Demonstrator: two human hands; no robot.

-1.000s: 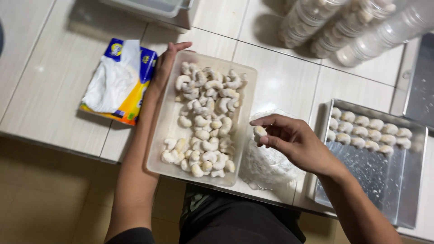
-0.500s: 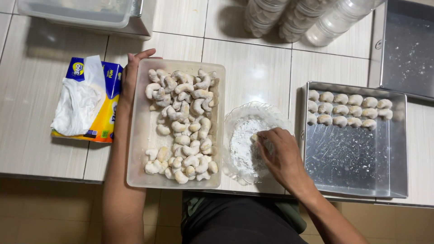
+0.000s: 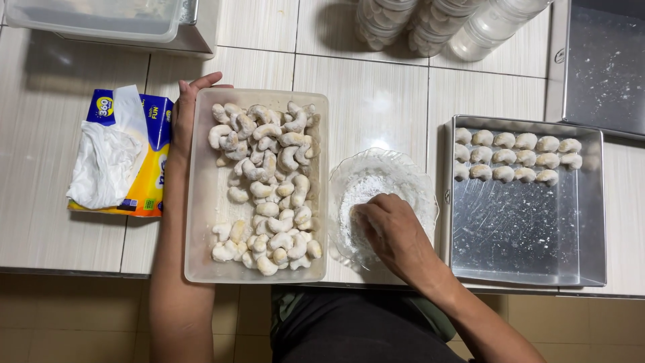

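A clear rectangular plastic tray (image 3: 201, 222) holds several pale crescent cookies (image 3: 269, 181). My left hand (image 3: 185, 117) rests flat against the tray's far left corner, fingers along its rim. To the right stands a glass bowl (image 3: 410, 181) with white powdered sugar (image 3: 356, 195). My right hand (image 3: 393, 232) reaches down into that bowl with curled fingers pressed into the powder; whatever lies under the fingers is hidden. A square metal pan (image 3: 524, 228) to the right carries two rows of sugar-coated cookies (image 3: 517, 158) along its far side.
A blue and yellow tissue pack (image 3: 127, 154) lies left of the tray. Clear plastic jars (image 3: 437, 23) lie at the back, a second metal pan (image 3: 605, 60) at the far right, and a plastic container (image 3: 101, 17) at the back left. The tiled counter's front edge runs just below the tray.
My right hand, raised with a cookie at its fingertips a second ago, has gone down into the sugar bowl. The view has shifted, and the left hand stays on the tray.
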